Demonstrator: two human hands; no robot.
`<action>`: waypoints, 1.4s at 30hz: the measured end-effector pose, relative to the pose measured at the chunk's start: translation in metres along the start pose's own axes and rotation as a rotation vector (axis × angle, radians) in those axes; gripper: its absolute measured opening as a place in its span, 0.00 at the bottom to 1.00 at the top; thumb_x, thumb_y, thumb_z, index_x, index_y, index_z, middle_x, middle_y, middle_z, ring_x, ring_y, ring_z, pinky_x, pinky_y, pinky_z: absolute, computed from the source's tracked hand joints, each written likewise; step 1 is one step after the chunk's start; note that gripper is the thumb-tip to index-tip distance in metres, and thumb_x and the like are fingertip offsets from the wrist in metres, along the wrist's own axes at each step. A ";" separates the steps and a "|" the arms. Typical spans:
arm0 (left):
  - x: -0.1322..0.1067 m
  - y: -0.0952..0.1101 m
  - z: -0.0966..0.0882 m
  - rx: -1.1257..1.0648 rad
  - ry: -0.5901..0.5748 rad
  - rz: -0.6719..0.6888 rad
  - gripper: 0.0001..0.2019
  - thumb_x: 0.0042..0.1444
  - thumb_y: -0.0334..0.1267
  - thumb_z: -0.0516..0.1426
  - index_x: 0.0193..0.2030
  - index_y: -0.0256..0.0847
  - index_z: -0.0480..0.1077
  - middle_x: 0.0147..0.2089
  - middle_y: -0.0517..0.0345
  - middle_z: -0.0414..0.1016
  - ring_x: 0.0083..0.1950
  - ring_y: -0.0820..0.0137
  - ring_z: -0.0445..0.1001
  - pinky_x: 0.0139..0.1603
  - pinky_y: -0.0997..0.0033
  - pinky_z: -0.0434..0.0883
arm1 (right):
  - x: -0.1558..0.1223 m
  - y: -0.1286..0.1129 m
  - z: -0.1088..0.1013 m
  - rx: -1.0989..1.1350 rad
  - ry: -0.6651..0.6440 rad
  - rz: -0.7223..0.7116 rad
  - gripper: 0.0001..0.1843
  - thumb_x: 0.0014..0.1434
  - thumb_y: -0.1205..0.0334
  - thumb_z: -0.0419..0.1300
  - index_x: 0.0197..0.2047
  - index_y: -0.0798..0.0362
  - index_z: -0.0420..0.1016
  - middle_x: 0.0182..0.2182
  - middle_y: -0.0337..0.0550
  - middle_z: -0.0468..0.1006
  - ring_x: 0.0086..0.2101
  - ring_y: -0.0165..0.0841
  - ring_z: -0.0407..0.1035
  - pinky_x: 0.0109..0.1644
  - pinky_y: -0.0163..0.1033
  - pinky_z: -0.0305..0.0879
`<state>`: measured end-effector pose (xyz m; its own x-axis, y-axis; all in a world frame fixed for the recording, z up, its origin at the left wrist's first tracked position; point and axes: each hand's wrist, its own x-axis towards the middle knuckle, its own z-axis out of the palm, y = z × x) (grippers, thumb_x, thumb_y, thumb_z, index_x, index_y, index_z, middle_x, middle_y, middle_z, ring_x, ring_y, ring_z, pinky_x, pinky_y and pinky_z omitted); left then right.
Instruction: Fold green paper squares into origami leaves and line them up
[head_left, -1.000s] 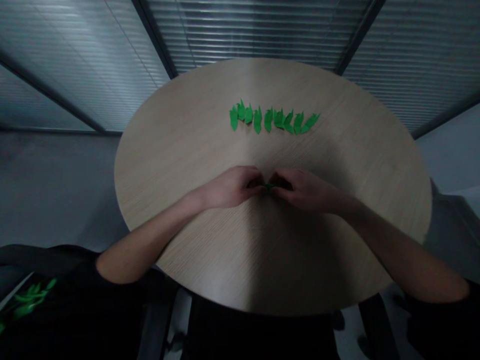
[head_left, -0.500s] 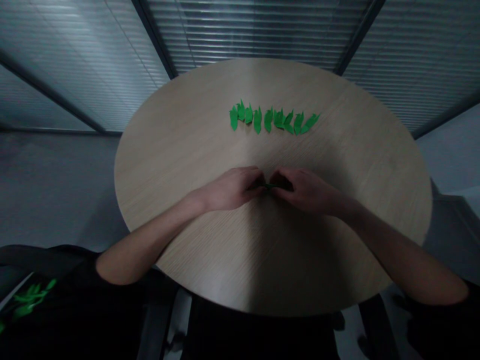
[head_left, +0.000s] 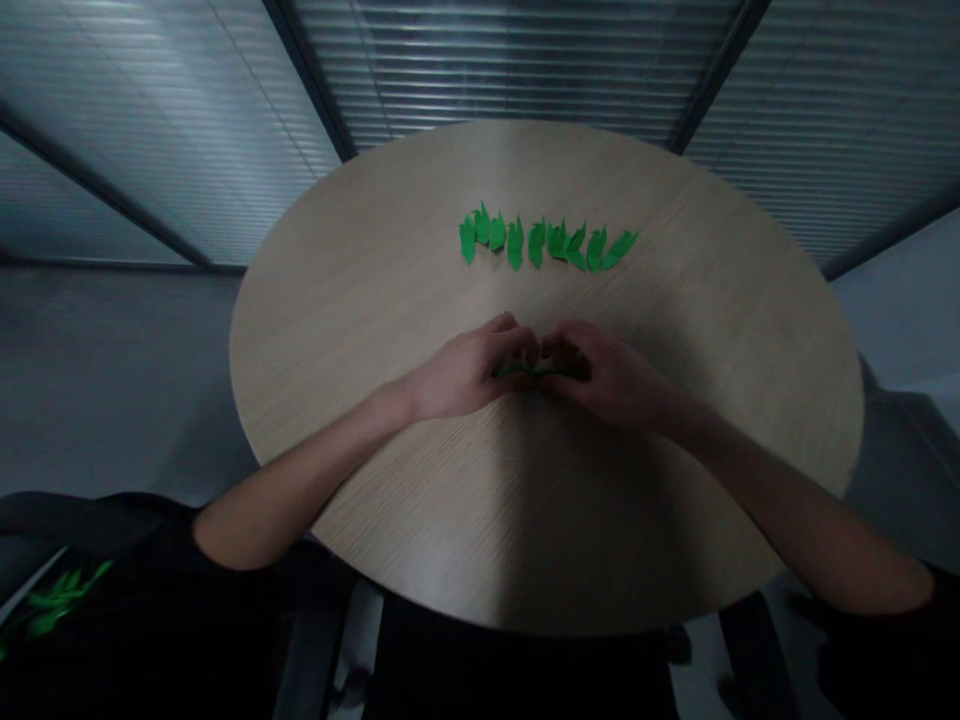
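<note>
From my end of the head camera, I see both bare hands meeting low over the middle of a pale round wooden bench (head_left: 360,250), with a thin green strip (head_left: 534,372) between them. The left hand (head_left: 472,367) is curled nearly closed, its thumb along the near edge of the strip and its fingers bent above. The right hand (head_left: 611,375) mirrors it, with a dark hollow between its thumb and its arched fingers; it has hold of the strip's other end. I can't tell exactly where the fingertips press, as that spot is dim. The strip shows edge-on, and I can't make out whether it touches the wood.

Beyond the hands, well apart from them, I have a row of green pieces (head_left: 537,243) lying across the far half of the bench, about nine, pointed at the top, some overlapping and the rightmost slanting. Blinds (head_left: 510,60) hang behind the far rim. At my lower left, bright green shapes (head_left: 60,600), too blurred to name, sit against something black. The hands throw a broad shadow (head_left: 585,530) towards the near edge.
</note>
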<state>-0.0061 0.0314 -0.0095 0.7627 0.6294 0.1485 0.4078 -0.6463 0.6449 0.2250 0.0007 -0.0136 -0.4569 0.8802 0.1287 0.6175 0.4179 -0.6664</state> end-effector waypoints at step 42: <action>-0.010 0.021 0.003 -0.127 0.296 -0.011 0.03 0.64 0.35 0.62 0.41 0.39 0.78 0.35 0.59 0.74 0.30 0.76 0.69 0.29 0.76 0.66 | -0.018 -0.013 0.004 0.278 0.251 -0.087 0.02 0.63 0.65 0.66 0.40 0.51 0.80 0.33 0.39 0.79 0.31 0.29 0.71 0.34 0.36 0.68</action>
<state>-0.0033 0.0104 -0.0002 0.5719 0.7463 0.3405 0.3351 -0.5914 0.7335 0.2225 -0.0212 -0.0103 -0.3078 0.8863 0.3461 0.3701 0.4466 -0.8146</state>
